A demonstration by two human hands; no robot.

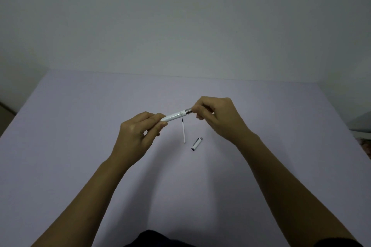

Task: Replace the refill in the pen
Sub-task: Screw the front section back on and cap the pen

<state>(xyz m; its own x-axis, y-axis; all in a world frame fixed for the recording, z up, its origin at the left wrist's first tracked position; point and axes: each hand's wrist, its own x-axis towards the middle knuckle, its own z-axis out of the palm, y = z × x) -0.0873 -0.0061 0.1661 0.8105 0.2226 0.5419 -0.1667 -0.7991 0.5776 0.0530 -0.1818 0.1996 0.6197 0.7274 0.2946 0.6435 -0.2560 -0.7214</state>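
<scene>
A white pen barrel (174, 116) is held in the air between both hands, tilted up to the right. My left hand (138, 132) pinches its lower left end. My right hand (217, 115) grips the silver front section (189, 110) at its upper right end; the tip is hidden in those fingers. Below the pen, a thin white refill (183, 131) with a dark tip lies on the table, nearly upright in the view. The white pen cap (197, 144) lies just right of the refill, its open dark end towards me.
The pale lilac table (80, 126) spreads wide around the hands, its far edge meeting a grey wall (180, 26). Dark clothing (154, 238) shows at the near edge. Some object edges show at the far right (361, 126).
</scene>
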